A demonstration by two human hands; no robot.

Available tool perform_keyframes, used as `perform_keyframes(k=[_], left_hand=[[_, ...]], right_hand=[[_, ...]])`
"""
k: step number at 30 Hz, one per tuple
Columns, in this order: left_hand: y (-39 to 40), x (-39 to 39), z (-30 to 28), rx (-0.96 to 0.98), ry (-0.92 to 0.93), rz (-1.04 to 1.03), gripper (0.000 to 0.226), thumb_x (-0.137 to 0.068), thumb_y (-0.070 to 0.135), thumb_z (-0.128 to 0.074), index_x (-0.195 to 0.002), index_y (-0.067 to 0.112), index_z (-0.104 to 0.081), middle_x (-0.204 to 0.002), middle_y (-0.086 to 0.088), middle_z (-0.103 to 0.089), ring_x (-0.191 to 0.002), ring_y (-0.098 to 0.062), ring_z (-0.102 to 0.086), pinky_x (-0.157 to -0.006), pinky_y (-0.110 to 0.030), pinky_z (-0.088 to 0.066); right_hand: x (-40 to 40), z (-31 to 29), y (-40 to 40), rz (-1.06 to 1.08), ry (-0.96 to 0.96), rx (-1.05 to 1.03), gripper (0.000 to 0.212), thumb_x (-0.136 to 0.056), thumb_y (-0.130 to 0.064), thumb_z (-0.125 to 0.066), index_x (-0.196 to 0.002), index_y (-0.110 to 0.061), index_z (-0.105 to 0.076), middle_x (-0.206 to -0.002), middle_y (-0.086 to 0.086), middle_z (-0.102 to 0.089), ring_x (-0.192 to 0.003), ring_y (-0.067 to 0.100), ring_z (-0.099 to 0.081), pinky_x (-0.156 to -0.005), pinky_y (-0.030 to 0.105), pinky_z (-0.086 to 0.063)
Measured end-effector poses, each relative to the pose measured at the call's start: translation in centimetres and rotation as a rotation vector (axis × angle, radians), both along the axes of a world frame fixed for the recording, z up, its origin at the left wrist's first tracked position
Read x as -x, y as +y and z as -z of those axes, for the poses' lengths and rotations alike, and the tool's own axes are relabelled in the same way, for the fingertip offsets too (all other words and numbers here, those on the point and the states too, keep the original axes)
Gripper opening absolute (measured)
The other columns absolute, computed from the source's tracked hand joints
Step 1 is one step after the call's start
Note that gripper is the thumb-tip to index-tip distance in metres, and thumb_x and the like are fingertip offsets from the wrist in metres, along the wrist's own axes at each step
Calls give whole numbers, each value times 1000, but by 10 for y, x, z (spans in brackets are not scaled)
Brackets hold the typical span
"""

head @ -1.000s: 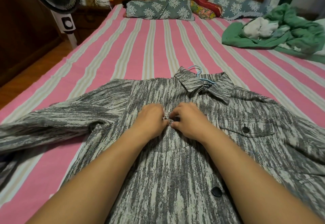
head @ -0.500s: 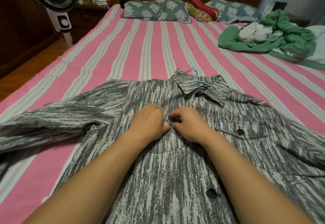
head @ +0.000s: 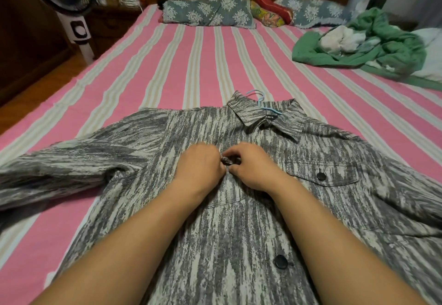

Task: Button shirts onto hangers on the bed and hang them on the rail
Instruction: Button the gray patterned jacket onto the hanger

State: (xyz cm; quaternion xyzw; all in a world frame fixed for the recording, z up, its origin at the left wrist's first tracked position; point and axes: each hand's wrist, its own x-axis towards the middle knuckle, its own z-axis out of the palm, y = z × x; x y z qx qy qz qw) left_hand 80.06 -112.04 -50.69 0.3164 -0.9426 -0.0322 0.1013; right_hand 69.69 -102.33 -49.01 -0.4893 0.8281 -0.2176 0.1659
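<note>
A grey-and-white streaked shirt (head: 239, 245) lies front up on the pink striped bed (head: 167, 65), sleeves spread to both sides. The hook of a light blue hanger (head: 259, 97) pokes out of its collar. My left hand (head: 199, 168) and my right hand (head: 253, 167) meet at the upper chest, fingers curled, pinching the front placket between them at a button spot. A black button (head: 280, 261) shows lower on the front, and another sits on the right chest pocket (head: 321, 176).
A heap of green and white clothes (head: 373, 44) lies at the bed's far right. Patterned pillows (head: 208, 13) line the headboard. A standing fan (head: 71, 5) is on the floor at the left, beside the bed edge.
Both hands stay at the same chest spot, with fingers shifting slightly on the placket. The view has tilted a little, so the shirt sits marginally lower in the frame.
</note>
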Motion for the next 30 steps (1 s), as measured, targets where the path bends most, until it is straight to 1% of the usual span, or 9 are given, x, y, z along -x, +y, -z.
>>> perform_keyframes(k=[3,8,11,14,17,21,24,27,30], left_hand=[[-6,-4,-3,-21,15,68,14,-93,25,-60,-91,11,-57,-89,-7,-61,-75,-25,-55,-67,-36,-50],[-18,-19,-4,-47,27,254,11,-94,19,-60,-101,12,-58,-93,0,-55,-81,-19,-56,-71,-29,-47],[-18,-25,2,-102,137,195,10,-93,26,-62,-96,18,-57,-90,6,-53,-78,-12,-55,-70,-26,-51],[-16,-24,7,-176,182,106,14,-92,32,-61,-94,22,-52,-91,9,-50,-78,-8,-51,-65,-25,-43],[-12,-24,10,-142,210,92,18,-93,33,-58,-96,21,-45,-92,7,-47,-79,-11,-48,-68,-27,-37],[-8,-26,13,-99,265,103,17,-96,31,-55,-103,17,-50,-96,4,-50,-79,-13,-50,-71,-28,-46],[-9,-28,12,-189,302,46,12,-96,29,-59,-99,19,-53,-91,8,-53,-76,-9,-52,-66,-22,-42],[-13,-30,13,-253,319,-43,11,-95,27,-63,-89,20,-56,-81,9,-56,-71,-3,-50,-56,-19,-32],[-15,-31,13,-246,329,-49,15,-96,26,-64,-84,20,-57,-78,8,-57,-71,-8,-53,-60,-25,-38]], right_hand=[[-1,3,-1,-14,53,24,33,-94,-23,-69,-127,-23,-67,-124,-3,-64,-107,13,-54,-102,33,-44],[-4,10,-7,-32,208,47,26,-95,-36,-66,-121,-29,-69,-118,-7,-60,-117,18,-50,-107,39,-42],[-3,9,-6,-37,166,80,27,-96,-32,-64,-124,-31,-68,-112,-12,-58,-114,14,-49,-107,38,-42],[-1,9,-6,-70,133,74,35,-96,-30,-65,-130,-36,-63,-103,-18,-48,-109,11,-43,-107,39,-40],[-4,13,-9,-99,175,67,41,-95,-38,-63,-136,-41,-57,-104,-14,-48,-106,11,-40,-105,41,-39],[-6,17,-11,-63,180,147,41,-96,-37,-62,-137,-40,-57,-99,-18,-48,-101,9,-43,-101,34,-39],[-10,22,-9,-84,252,194,40,-97,-35,-60,-137,-41,-57,-96,-18,-48,-97,7,-44,-94,30,-37],[-9,22,-12,-145,333,181,29,-98,-34,-60,-126,-35,-66,-91,-16,-52,-89,9,-48,-90,29,-42],[-3,21,-19,-201,421,185,17,-97,-27,-61,-106,-21,-74,-86,-11,-57,-83,12,-52,-81,30,-50]])
